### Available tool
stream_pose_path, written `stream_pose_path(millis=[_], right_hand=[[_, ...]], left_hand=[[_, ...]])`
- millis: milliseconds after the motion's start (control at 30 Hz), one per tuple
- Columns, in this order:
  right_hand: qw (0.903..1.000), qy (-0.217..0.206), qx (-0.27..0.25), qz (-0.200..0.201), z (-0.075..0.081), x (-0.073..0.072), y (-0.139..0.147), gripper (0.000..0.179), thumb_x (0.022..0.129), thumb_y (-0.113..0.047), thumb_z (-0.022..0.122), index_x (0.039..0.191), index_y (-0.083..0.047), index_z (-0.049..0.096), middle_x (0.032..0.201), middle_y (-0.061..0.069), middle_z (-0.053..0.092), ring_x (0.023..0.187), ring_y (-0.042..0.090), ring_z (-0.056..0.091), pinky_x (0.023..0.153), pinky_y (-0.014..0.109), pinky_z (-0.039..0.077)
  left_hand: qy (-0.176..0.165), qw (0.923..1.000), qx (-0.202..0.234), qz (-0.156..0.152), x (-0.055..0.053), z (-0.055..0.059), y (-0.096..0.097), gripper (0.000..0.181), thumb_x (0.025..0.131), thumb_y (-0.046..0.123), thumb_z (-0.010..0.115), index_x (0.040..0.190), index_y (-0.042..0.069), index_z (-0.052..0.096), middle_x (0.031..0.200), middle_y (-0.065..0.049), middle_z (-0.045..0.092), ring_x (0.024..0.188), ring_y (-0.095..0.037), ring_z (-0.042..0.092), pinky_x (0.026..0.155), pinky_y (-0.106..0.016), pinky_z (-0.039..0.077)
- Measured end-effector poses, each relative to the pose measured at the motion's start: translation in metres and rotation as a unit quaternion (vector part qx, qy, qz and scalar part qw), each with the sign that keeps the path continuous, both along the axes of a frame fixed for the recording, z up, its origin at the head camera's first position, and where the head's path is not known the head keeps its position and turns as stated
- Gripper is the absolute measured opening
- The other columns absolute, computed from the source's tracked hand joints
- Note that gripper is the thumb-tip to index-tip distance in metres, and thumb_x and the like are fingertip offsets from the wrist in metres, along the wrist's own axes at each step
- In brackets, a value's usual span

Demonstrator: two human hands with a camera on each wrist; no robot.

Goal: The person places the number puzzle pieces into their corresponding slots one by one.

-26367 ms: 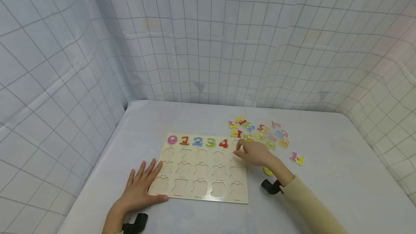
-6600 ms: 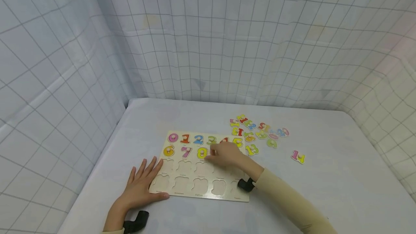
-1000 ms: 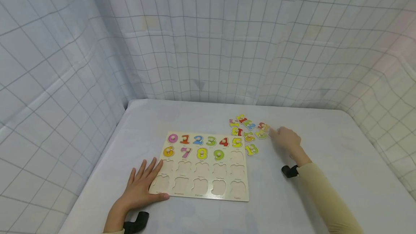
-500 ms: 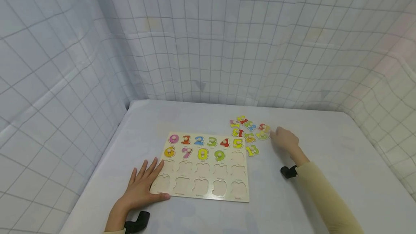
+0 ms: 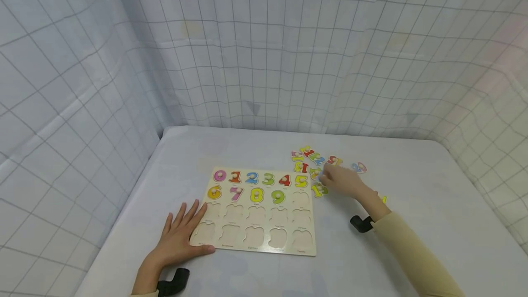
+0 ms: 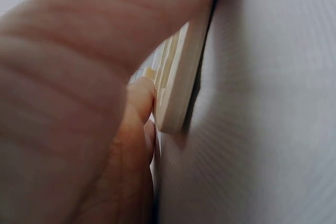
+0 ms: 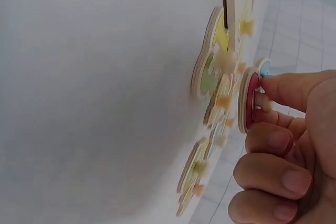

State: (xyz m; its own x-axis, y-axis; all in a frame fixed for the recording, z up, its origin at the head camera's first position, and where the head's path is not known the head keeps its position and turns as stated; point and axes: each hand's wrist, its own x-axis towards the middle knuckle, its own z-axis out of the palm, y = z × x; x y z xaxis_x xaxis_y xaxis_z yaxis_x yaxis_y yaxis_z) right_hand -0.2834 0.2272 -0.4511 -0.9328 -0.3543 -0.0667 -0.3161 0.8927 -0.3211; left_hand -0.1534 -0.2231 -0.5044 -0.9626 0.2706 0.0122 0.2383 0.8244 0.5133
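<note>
A wooden number puzzle board [image 5: 264,250] lies on the table, with pegged numbers 0 to 9 seated in its top two rows and bare recesses elsewhere. My left hand [image 5: 177,237] rests with spread fingers at its lower left corner; the thumb [image 6: 105,19] lies along the front edge in the left wrist view. My right hand [image 5: 344,182] is right of the board, above the loose pieces. Its thumb and index finger pinch the knob of a pink and light blue number piece [image 7: 251,98], held edge-on to the right wrist camera, so its number is hidden.
Several loose number pieces lie behind and right of the board, among them a yellow-green 13 [image 5: 319,190] touching near its edge and a red-yellow 13 [image 5: 301,167]. A blue-pink 20 [image 5: 360,167] lies further right. White gridded cloth walls [image 5: 255,58] enclose the table.
Pieces 5 to 9 have gone into the board since the oldest frame. In the last half second my right hand has moved left toward the board with the pink-blue piece. The left hand stays put.
</note>
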Motion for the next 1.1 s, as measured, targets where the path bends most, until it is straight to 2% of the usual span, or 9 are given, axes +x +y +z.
stream_pose_path(millis=[33, 167, 433, 733, 1100], right_hand=[[0.9998, -0.005, -0.002, 0.022, 0.0, 0.002, -0.005, 0.019, 0.095, -0.027, 0.055, 0.085, -0.012, 0.048, 0.06, -0.004, 0.046, 0.051, 0.012, 0.04, 0.047, 0.028, 0.031], [0.9963, -0.012, 0.011, 0.084, -0.002, 0.006, -0.022, 0.02, 0.094, -0.029, 0.058, 0.082, -0.016, 0.048, 0.058, -0.007, 0.043, 0.05, 0.007, 0.039, 0.046, 0.023, 0.028], [0.9881, -0.054, 0.034, 0.14, -0.004, 0.011, -0.043, 0.023, 0.093, -0.031, 0.061, 0.079, -0.019, 0.048, 0.062, -0.007, 0.044, 0.055, 0.007, 0.041, 0.051, 0.024, 0.03], [0.9852, -0.078, 0.031, 0.15, -0.006, 0.014, -0.055, 0.021, 0.093, -0.032, 0.06, 0.082, -0.02, 0.048, 0.063, -0.008, 0.045, 0.056, 0.007, 0.042, 0.052, 0.024, 0.031], [0.9848, -0.078, 0.038, 0.151, -0.008, 0.014, -0.055, 0.02, 0.094, -0.033, 0.059, 0.084, -0.02, 0.048, 0.062, -0.008, 0.045, 0.054, 0.006, 0.041, 0.05, 0.023, 0.03]], left_hand=[[0.0, 1.0, 0.0, 0.0, 0.0, 0.0, 0.0, 0.107, 0.067, 0.065, 0.072, 0.15, 0.013, 0.03, 0.156, -0.015, 0.017, 0.141, -0.041, 0.001, 0.106, -0.059, -0.008], [0.001, 1.0, -0.001, 0.0, -0.001, 0.001, 0.001, 0.107, 0.067, 0.065, 0.072, 0.15, 0.012, 0.03, 0.155, -0.015, 0.018, 0.141, -0.041, 0.001, 0.107, -0.06, -0.007], [0.002, 1.0, 0.0, -0.001, -0.001, 0.001, 0.001, 0.107, 0.067, 0.065, 0.072, 0.15, 0.011, 0.031, 0.155, -0.016, 0.018, 0.141, -0.041, 0.002, 0.106, -0.06, -0.007], [0.006, 1.0, 0.0, 0.001, 0.001, -0.001, 0.0, 0.107, 0.066, 0.065, 0.072, 0.15, 0.013, 0.03, 0.155, -0.016, 0.018, 0.14, -0.042, 0.002, 0.106, -0.06, -0.007], [0.005, 1.0, -0.002, 0.001, -0.001, -0.003, 0.0, 0.107, 0.066, 0.066, 0.071, 0.15, 0.013, 0.03, 0.155, -0.015, 0.018, 0.141, -0.04, 0.001, 0.107, -0.059, -0.008]])
